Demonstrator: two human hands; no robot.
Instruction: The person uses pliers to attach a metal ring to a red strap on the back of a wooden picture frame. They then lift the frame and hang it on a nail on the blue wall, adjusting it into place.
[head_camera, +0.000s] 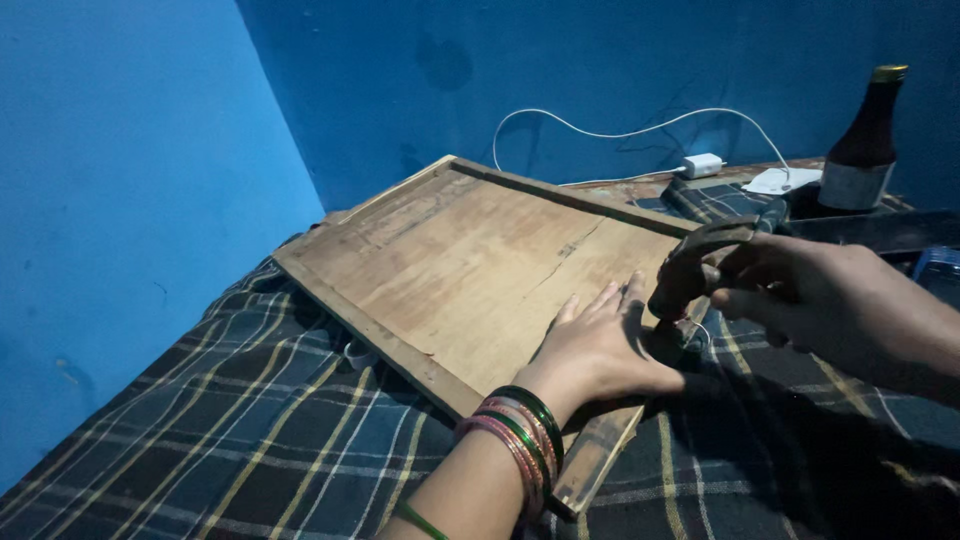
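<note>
A flat wooden board (470, 260) with raised edge strips lies on a dark checked cloth (250, 430). My left hand (600, 345), with several coloured bangles on the wrist, rests palm down on the board's near right corner, fingers spread. My right hand (820, 295) grips the handle of a hammer (700, 262). The hammer's head points down just right of my left thumb, at the board's right edge. I cannot make out what lies under the hammer head.
A dark glass bottle (868, 140) with a gold cap stands at the back right. A white charger (702, 164) and its cable (600, 130) lie behind the board. Blue walls close in the left and back sides.
</note>
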